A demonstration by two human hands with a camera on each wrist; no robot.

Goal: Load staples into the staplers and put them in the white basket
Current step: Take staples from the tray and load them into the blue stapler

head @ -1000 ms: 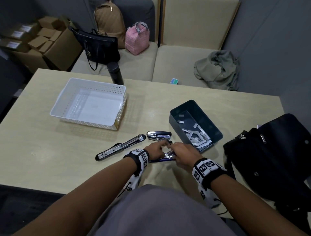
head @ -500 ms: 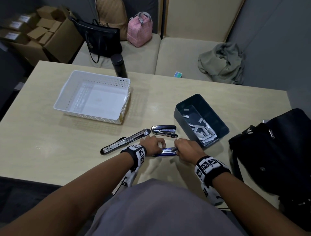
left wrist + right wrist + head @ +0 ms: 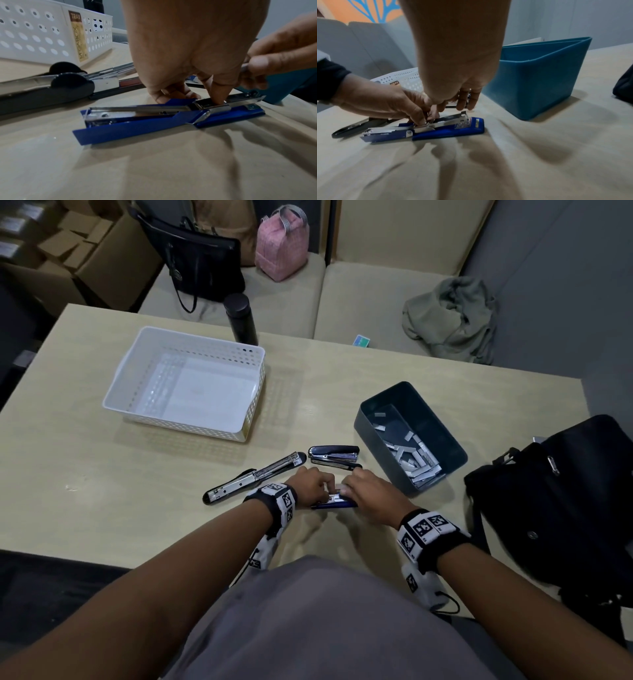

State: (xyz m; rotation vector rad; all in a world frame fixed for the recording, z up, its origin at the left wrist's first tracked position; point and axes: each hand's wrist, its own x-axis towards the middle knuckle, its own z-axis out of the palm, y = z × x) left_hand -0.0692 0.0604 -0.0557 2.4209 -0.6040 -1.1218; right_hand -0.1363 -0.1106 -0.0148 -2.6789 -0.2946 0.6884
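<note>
A blue stapler [image 3: 334,503] [image 3: 137,125] [image 3: 447,132] lies opened flat on the table in front of me. My left hand [image 3: 323,486] [image 3: 197,54] [image 3: 385,102] has its fingers curled down into the metal magazine at the stapler's hinge. My right hand [image 3: 352,484] [image 3: 283,51] [image 3: 457,54] pinches a thin metal staple strip [image 3: 244,67] just above the magazine. A long black stapler [image 3: 253,477] [image 3: 51,88] lies open to the left. A closed black stapler [image 3: 334,453] lies behind my hands. The white basket [image 3: 191,340] [image 3: 42,27] stands empty at the back left.
A teal box [image 3: 373,419] [image 3: 539,81] holding several loose staple strips [image 3: 419,460] stands right of my hands. A black bag [image 3: 555,494] fills the table's right end. A black flask [image 3: 241,318] stands behind the basket. A sofa with bags lies beyond the table.
My two hands have drawn closer together over the blue stapler. The stapler and the other things on the table have stayed in place.
</note>
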